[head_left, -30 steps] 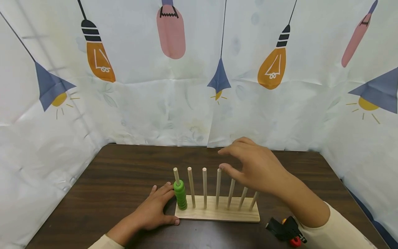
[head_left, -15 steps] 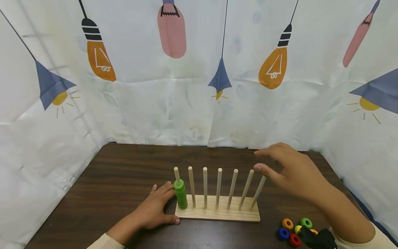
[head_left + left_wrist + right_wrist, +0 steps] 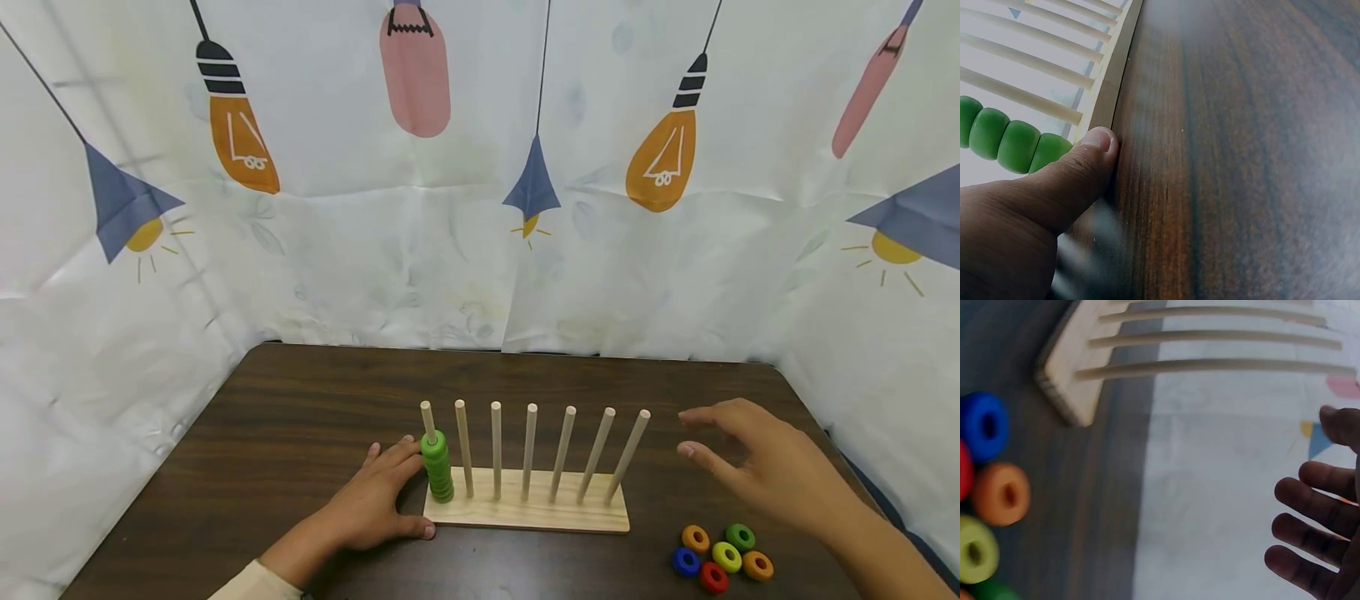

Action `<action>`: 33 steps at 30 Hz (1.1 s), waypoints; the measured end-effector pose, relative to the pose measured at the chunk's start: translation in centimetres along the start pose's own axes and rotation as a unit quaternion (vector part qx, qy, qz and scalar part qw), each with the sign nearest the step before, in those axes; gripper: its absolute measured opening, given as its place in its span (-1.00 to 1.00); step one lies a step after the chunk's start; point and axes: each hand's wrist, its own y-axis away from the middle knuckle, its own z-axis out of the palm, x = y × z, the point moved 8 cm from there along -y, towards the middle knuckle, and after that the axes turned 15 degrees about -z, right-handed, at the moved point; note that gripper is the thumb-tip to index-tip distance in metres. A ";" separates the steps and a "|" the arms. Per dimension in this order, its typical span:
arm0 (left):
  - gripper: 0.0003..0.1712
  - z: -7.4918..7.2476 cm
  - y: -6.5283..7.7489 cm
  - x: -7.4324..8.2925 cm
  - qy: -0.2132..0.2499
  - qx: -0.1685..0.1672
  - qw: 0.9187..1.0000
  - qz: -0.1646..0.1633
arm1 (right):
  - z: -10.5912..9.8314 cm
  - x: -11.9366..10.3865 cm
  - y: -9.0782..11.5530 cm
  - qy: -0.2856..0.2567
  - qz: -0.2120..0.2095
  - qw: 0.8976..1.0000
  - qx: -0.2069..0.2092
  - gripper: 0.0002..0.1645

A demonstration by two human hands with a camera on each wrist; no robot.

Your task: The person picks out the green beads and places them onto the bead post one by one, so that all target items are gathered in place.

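Observation:
A wooden peg rack [image 3: 536, 512], a flat pale base with several upright pegs, stands on the table. Green rings [image 3: 437, 467] are stacked on its leftmost peg; the other pegs are bare. My left hand [image 3: 371, 504] holds the left end of the base, thumb at the front corner and fingers reaching behind. In the left wrist view the thumb [image 3: 1079, 169] lies against the base's edge beside the green rings. My right hand [image 3: 776, 471] hovers right of the rack, fingers spread and holding nothing. The right wrist view shows its fingers [image 3: 1313, 506] apart from one another.
Loose rings lie on the table at the front right, below my right hand: a blue ring [image 3: 686, 561], a red ring [image 3: 713, 577], a yellow ring [image 3: 718, 557], a green ring [image 3: 740, 536] and orange ones. A white printed curtain [image 3: 375, 275] surrounds the table [image 3: 315, 392].
My right hand has moved right and down, away from above the pegs, uncovering the right pegs and the loose rings. The left hand stays in place.

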 end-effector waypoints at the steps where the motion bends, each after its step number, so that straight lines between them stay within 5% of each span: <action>1: 0.09 0.0 0.0 0.0 -0.001 0.000 1.000 0.000 | 0.5 0.5 0.6 -0.008 0.013 1.000 -0.013 -0.59; 9: 0.11 -0.1 0.1 0.1 0.000 -0.003 1.000 -0.004 | 4.9 4.5 5.6 -0.060 0.079 0.989 -0.113 -0.56; 18: 0.10 0.0 0.1 0.0 -0.003 0.005 1.000 0.001 | 8.8 7.7 9.8 -0.122 0.145 0.958 -0.217 -0.68; 27: 0.09 -0.1 0.1 0.0 0.000 0.007 1.000 0.002 | 9.6 8.3 11.2 -0.117 0.098 0.966 -0.208 -0.75; 33: 0.11 0.1 0.0 -0.1 -0.001 0.003 1.000 -0.001 | 10.0 8.8 11.7 -0.113 0.155 0.958 -0.215 -0.67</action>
